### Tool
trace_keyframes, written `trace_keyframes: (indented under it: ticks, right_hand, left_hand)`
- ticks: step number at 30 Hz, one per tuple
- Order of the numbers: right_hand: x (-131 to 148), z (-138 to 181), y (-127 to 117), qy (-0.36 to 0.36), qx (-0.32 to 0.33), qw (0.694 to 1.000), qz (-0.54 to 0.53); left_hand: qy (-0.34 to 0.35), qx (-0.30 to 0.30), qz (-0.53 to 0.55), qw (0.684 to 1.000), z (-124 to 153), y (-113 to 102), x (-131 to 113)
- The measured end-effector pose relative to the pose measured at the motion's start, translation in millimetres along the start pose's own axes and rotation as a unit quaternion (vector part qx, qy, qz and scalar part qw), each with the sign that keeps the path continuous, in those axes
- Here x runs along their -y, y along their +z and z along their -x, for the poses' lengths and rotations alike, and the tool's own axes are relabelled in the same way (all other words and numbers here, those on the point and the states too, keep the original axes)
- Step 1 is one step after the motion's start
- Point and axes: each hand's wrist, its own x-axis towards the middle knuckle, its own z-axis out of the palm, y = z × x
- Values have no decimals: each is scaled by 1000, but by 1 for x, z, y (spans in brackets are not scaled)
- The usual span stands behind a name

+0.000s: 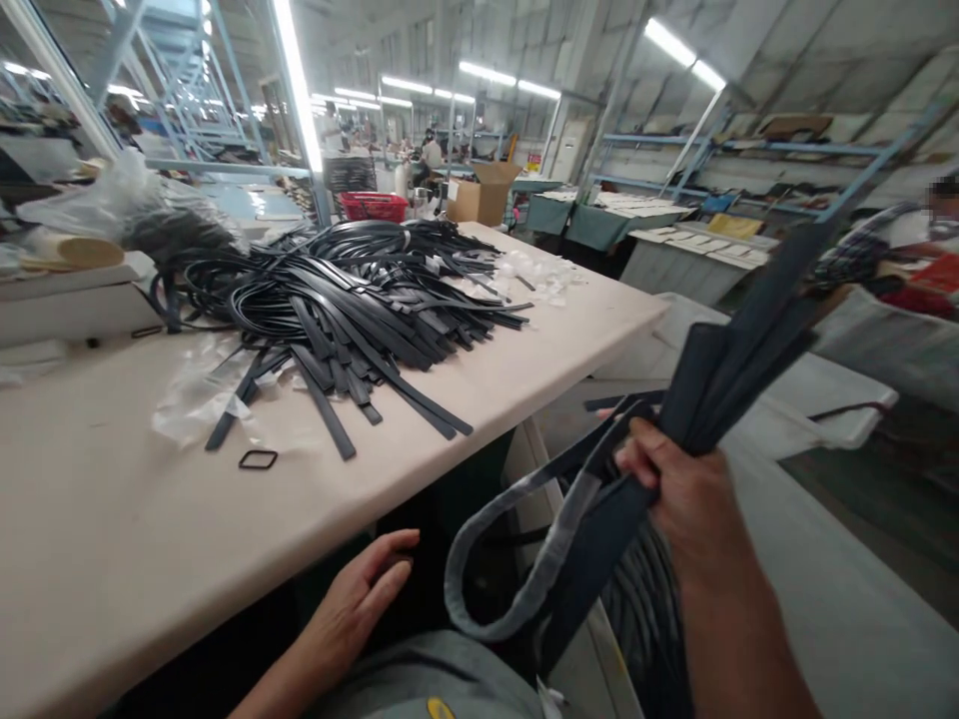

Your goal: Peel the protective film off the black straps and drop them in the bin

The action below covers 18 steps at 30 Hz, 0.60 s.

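My right hand (685, 479) grips a bundle of dark flat straps (704, 384) at the right, over a white bin. The straps' upper ends fan out above my fist, and a curved loop (479, 599) wrapped in clear film hangs below it. My left hand (360, 589) is in front of my body near the table's edge, fingers stretched forward and slightly apart, with nothing in it. On the table (120, 539) lies a large heap of similar dark straps (352, 310). A black rectangular ring (258, 459) rests near its front.
More dark straps lie inside the white bin (809, 559) at my right. Crumpled clear plastic (199, 399) surrounds the heap. Behind stand a red basket (373, 207) and an open cardboard box (483, 192). A white box (75, 310) sits at the left; a person (876, 240) is at the far right.
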Motion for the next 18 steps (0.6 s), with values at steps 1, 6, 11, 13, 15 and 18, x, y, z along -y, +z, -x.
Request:
trace_keyframes:
  ticks: [1, 6, 11, 13, 15, 18]
  right_hand:
    - [10, -11, -10, -35, -37, 999, -7]
    - [42, -41, -60, -122, -171, 978, -4]
    - [-2, -55, -114, -47, -298, 951, 62]
    - [-41, -52, -140, 38, -347, 932, 101]
    - [-84, -36, -163, 142, -362, 914, 117]
    - [-144, 8, -187, 255, -351, 897, 89]
  left_hand:
    - [-21, -8, 15, 1000, 0, -3, 7]
    - [-61, 6, 55, 997, -1, -8, 38]
    - [-61, 32, 30, 997, -4, -5, 50]
    - [-56, 34, 10, 998, -6, -5, 54]
    - [-54, 32, -5, 998, -6, -6, 60]
    - [-54, 39, -14, 998, -7, -7, 70]
